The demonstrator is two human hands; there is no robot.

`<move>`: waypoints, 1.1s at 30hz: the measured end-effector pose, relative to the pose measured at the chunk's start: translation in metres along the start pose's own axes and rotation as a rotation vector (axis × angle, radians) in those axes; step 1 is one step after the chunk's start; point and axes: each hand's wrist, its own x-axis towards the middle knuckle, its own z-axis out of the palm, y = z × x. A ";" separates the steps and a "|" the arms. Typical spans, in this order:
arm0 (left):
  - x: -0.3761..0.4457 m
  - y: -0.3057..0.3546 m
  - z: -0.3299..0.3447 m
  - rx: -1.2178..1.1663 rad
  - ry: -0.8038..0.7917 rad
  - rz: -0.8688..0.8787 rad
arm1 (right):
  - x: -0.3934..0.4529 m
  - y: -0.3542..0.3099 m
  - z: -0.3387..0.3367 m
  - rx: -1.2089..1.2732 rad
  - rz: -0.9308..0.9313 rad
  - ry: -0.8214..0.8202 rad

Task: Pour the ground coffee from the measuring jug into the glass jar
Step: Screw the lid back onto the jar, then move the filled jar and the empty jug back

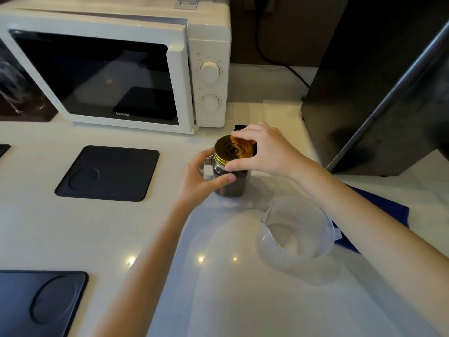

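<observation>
A glass jar (232, 188) with a handle stands upright on the white counter, with dark ground coffee inside. A gold lid (232, 150) sits on its mouth. My left hand (202, 180) wraps the jar's left side, thumb across the glass. My right hand (263, 152) grips the lid's rim from the right with thumb and fingers. The clear plastic measuring jug (295, 231) stands upright and looks empty, in front and to the right of the jar, under my right forearm.
A white microwave (116, 69) stands at the back left. A dark appliance (379, 81) rises at the right. Black square mats (108, 173) (36, 302) lie on the left. A blue cloth (379, 215) lies beneath my right arm, and a thin translucent sheet (243, 288) covers the counter.
</observation>
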 end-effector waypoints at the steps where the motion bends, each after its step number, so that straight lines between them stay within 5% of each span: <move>1: 0.003 -0.001 0.000 0.008 0.001 -0.005 | 0.003 0.002 0.000 -0.002 0.004 -0.004; 22: 0.007 0.002 -0.002 0.169 -0.027 -0.119 | 0.002 0.003 -0.001 -0.034 0.024 -0.066; 29: -0.063 0.000 -0.001 0.399 0.171 -0.081 | -0.068 0.005 -0.022 0.242 0.147 0.130; 33: -0.108 -0.006 0.010 0.547 0.103 -0.036 | -0.122 0.015 -0.010 0.401 0.218 0.373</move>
